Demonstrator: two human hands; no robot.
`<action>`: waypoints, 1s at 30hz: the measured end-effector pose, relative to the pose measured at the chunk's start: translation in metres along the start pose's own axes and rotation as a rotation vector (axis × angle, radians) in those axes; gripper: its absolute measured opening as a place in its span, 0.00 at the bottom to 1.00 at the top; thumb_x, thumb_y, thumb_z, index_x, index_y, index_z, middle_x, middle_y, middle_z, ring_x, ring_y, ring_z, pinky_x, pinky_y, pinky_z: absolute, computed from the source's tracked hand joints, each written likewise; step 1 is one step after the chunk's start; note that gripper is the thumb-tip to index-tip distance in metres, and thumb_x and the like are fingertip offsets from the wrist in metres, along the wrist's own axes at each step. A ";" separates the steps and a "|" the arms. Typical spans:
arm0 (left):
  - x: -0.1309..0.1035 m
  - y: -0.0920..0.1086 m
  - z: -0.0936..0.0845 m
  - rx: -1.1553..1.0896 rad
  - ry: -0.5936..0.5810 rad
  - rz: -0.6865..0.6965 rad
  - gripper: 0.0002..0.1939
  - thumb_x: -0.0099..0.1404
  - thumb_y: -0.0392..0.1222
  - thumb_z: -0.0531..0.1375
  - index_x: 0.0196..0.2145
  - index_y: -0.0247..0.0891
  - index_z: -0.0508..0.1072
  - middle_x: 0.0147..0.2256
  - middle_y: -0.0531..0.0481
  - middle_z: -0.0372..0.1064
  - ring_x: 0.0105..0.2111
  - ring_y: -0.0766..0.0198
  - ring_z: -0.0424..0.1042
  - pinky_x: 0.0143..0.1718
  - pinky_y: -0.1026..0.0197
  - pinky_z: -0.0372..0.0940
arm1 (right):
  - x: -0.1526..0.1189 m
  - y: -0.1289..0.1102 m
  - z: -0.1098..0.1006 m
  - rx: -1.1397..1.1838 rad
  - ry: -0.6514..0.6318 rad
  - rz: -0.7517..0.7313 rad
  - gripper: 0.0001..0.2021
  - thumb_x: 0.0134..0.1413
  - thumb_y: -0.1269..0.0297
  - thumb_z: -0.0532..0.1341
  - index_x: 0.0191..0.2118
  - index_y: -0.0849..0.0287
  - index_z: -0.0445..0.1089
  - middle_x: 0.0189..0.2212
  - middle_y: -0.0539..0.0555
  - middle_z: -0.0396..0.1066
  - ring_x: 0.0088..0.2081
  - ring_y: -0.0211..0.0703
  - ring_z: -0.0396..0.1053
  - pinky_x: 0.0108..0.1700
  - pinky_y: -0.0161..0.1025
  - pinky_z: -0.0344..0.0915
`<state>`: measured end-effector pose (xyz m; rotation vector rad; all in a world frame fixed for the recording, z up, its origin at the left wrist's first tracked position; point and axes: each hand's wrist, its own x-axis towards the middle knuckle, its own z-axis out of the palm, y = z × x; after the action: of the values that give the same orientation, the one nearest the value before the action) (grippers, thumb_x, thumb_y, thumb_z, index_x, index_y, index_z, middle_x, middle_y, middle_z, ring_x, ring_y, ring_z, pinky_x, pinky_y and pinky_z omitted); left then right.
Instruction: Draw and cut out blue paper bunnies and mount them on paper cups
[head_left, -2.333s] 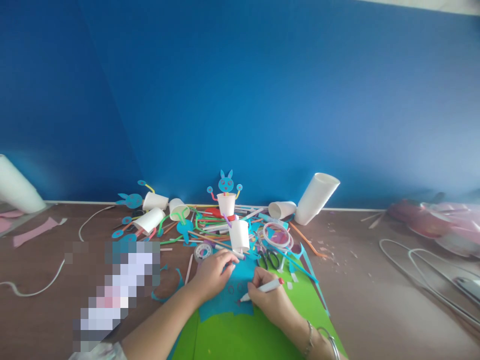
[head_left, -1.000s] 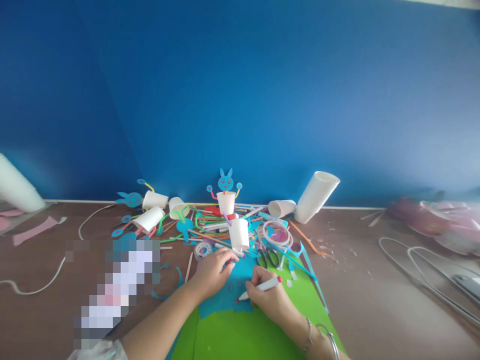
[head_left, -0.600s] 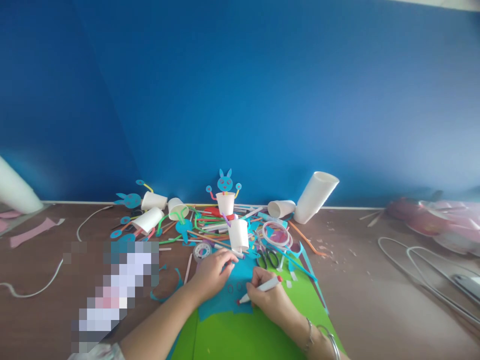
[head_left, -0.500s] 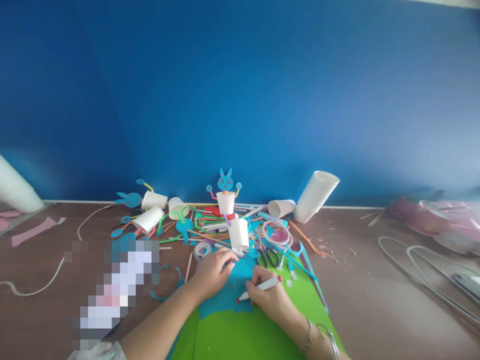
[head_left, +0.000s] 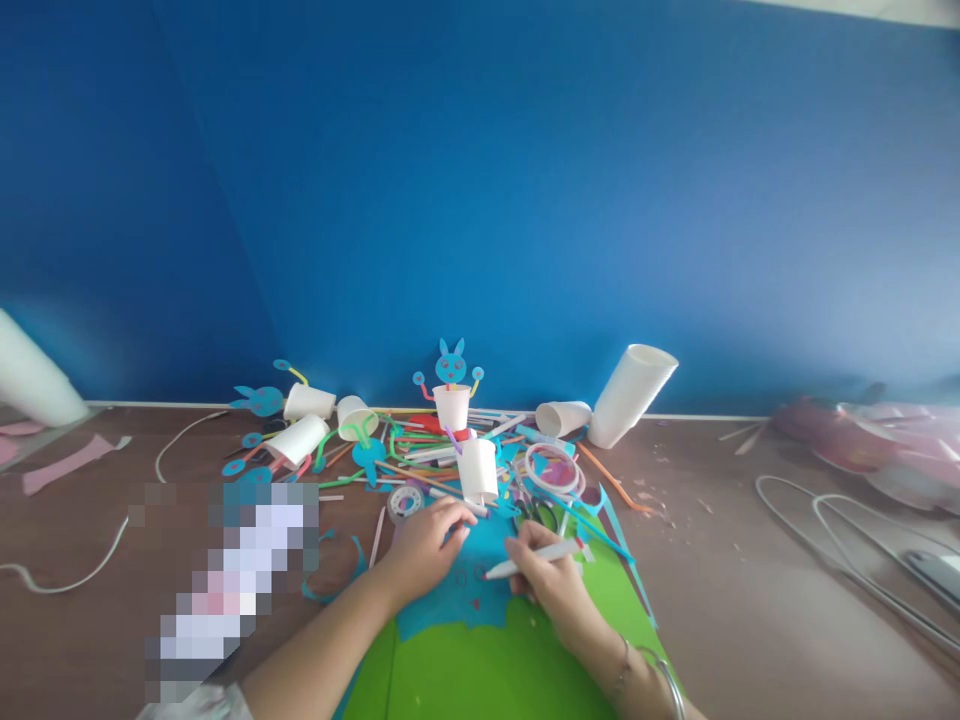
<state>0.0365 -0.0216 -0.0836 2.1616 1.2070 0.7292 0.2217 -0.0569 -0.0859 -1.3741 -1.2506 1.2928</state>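
Observation:
In my right hand is a white marker with a red end, pinched between the fingers. Its tip meets the blue paper at the right one of two small drawn ovals, and a red mark shows below them. My left hand lies on the paper's left part with its fingers stretched out, holding nothing that I can see. Beneath the paper is a green sheet. Just beyond my left fingertips a paper cup with a purple straw stands upright.
Behind the paper lie scissors, a tape roll, a pink-white ring roll, straws and blue scraps. A cup with a blue rabbit stands near the wall. A tall cup stack leans at right; white cables lie farther right.
My right hand has moved up and slightly right, carrying the marker tip from the lower red mark to the right oval. The left hand stays in place.

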 end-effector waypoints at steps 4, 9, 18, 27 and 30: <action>0.001 -0.001 0.001 0.000 -0.002 -0.006 0.10 0.64 0.36 0.52 0.39 0.42 0.72 0.44 0.48 0.72 0.44 0.59 0.70 0.45 0.58 0.62 | 0.003 -0.004 -0.005 0.174 0.082 0.000 0.19 0.47 0.48 0.60 0.21 0.54 0.53 0.09 0.41 0.55 0.13 0.30 0.45 0.16 0.30 0.40; 0.001 -0.002 0.002 0.016 -0.014 -0.028 0.10 0.62 0.35 0.53 0.39 0.42 0.72 0.44 0.49 0.72 0.43 0.59 0.70 0.43 0.59 0.63 | 0.002 -0.006 -0.007 0.139 0.054 -0.059 0.18 0.42 0.53 0.66 0.21 0.56 0.57 0.12 0.42 0.57 0.16 0.31 0.49 0.18 0.30 0.45; 0.000 0.000 0.000 0.045 -0.024 -0.036 0.11 0.61 0.35 0.54 0.40 0.43 0.72 0.43 0.49 0.71 0.40 0.59 0.71 0.39 0.60 0.63 | 0.003 -0.009 -0.008 0.046 0.051 -0.012 0.18 0.44 0.51 0.63 0.20 0.56 0.56 0.12 0.43 0.59 0.16 0.31 0.51 0.18 0.31 0.45; -0.001 0.002 -0.001 0.042 -0.022 -0.018 0.12 0.59 0.35 0.55 0.41 0.43 0.71 0.43 0.50 0.71 0.39 0.60 0.70 0.40 0.61 0.63 | 0.006 0.002 -0.005 -0.063 -0.042 -0.065 0.15 0.48 0.56 0.62 0.21 0.56 0.57 0.12 0.44 0.61 0.16 0.32 0.53 0.20 0.31 0.48; -0.001 0.002 0.000 0.039 -0.027 -0.022 0.12 0.59 0.35 0.56 0.42 0.44 0.71 0.43 0.50 0.71 0.39 0.60 0.71 0.40 0.61 0.63 | 0.007 0.006 -0.005 -0.111 -0.054 -0.098 0.13 0.45 0.62 0.63 0.21 0.56 0.57 0.13 0.42 0.58 0.17 0.32 0.52 0.19 0.31 0.47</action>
<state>0.0371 -0.0236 -0.0819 2.1796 1.2386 0.6711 0.2266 -0.0503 -0.0926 -1.3454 -1.4271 1.2156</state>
